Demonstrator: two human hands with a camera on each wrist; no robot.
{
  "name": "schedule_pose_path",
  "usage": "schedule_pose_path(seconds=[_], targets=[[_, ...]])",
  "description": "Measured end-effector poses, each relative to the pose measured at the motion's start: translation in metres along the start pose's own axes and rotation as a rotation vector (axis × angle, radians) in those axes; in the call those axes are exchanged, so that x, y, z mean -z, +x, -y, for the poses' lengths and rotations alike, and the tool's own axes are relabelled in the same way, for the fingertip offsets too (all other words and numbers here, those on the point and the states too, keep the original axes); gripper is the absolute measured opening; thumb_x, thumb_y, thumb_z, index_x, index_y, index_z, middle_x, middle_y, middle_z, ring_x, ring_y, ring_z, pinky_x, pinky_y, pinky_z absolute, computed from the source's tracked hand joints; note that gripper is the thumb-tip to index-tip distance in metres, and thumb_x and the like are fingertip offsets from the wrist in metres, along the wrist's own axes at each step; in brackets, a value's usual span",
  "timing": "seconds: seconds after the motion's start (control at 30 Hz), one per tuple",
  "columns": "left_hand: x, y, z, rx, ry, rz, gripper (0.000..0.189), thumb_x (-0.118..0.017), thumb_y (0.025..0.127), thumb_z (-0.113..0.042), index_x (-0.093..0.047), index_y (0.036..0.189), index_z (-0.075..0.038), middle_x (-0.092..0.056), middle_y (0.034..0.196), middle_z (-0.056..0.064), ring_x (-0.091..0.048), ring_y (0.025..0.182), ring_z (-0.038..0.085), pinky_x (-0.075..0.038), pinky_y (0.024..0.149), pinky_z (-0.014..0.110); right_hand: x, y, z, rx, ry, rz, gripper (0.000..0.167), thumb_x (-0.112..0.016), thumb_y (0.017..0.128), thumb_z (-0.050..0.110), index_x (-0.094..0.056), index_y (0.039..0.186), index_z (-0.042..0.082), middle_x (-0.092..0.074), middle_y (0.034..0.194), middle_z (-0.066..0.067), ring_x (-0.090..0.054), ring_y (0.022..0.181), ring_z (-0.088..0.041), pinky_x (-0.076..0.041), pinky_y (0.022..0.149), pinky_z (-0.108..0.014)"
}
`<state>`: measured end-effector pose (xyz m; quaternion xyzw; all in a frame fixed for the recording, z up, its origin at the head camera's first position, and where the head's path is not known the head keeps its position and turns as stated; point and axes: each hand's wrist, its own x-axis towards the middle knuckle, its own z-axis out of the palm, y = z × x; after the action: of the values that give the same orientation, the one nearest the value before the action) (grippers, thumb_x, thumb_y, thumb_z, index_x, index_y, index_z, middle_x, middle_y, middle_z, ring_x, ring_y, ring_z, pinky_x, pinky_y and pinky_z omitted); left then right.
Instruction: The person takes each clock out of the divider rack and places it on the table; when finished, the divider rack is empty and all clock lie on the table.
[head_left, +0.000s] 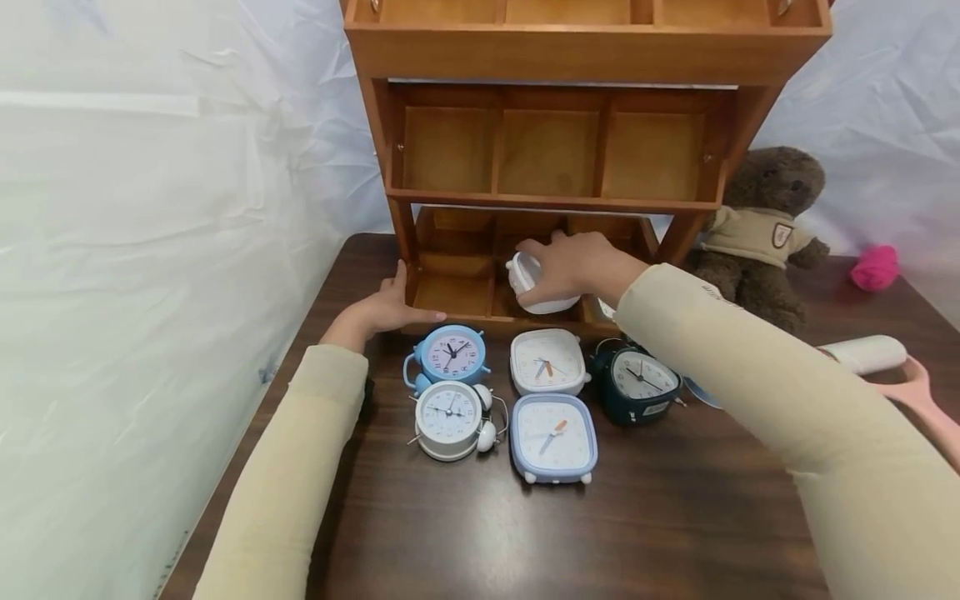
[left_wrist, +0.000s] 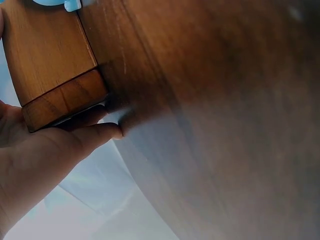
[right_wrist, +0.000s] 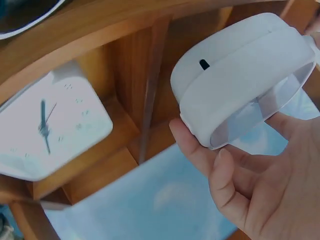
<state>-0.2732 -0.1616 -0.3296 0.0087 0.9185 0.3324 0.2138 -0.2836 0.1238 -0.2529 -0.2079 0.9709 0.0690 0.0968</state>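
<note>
My right hand (head_left: pixel 581 265) grips a white alarm clock (right_wrist: pixel 240 75) over the middle compartment of the wooden shelf's bottom tier (head_left: pixel 453 296). In the right wrist view, the fingers curl about the rim of its clear front, and its side faces the camera. Another white clock (right_wrist: pixel 55 125) sits in the compartment to the right, mostly hidden by my arm in the head view. My left hand (head_left: pixel 382 308) rests on the bottom tier's left front corner, thumb stretched along the front. The left wrist view shows straight fingers (left_wrist: pixel 95 137) against the wood's end.
Before the shelf stand a light blue clock (head_left: pixel 453 354), a white twin-bell clock (head_left: pixel 448 417), a white square clock (head_left: pixel 549 361), a blue-rimmed square clock (head_left: pixel 555 437) and a dark green clock (head_left: pixel 637 383). At right are a teddy bear (head_left: pixel 765 225), pink ball (head_left: pixel 875 267) and pink-handled roller (head_left: pixel 866 354).
</note>
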Motion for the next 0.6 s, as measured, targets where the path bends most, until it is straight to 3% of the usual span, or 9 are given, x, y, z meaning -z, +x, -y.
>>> schedule_pose_path(seconds=[0.27,0.6], targets=[[-0.002,0.002,-0.003,-0.012,0.011,0.003,0.128,-0.072,0.084,-0.055,0.028,0.152,-0.013,0.016,0.161,0.027,0.002,0.149,0.045,-0.014,0.117,0.057,0.007,-0.046,-0.016,0.011,-0.073,-0.06,0.095,-0.059,0.075,0.07,-0.03,0.155,0.029,-0.051,0.129,-0.021,-0.056,0.086,-0.031,-0.051,0.065,-0.041],[-0.001,0.003,0.001,-0.024,0.009,0.018,0.131,-0.071,0.083,-0.058,0.032,0.15,-0.013,0.018,0.16,0.028,0.005,0.148,0.047,-0.013,0.117,0.059,0.005,-0.119,-0.022,0.066,-0.097,-0.106,0.092,-0.065,0.074,0.066,-0.035,0.154,0.032,-0.054,0.127,-0.017,-0.055,0.069,-0.02,-0.044,0.05,-0.035]])
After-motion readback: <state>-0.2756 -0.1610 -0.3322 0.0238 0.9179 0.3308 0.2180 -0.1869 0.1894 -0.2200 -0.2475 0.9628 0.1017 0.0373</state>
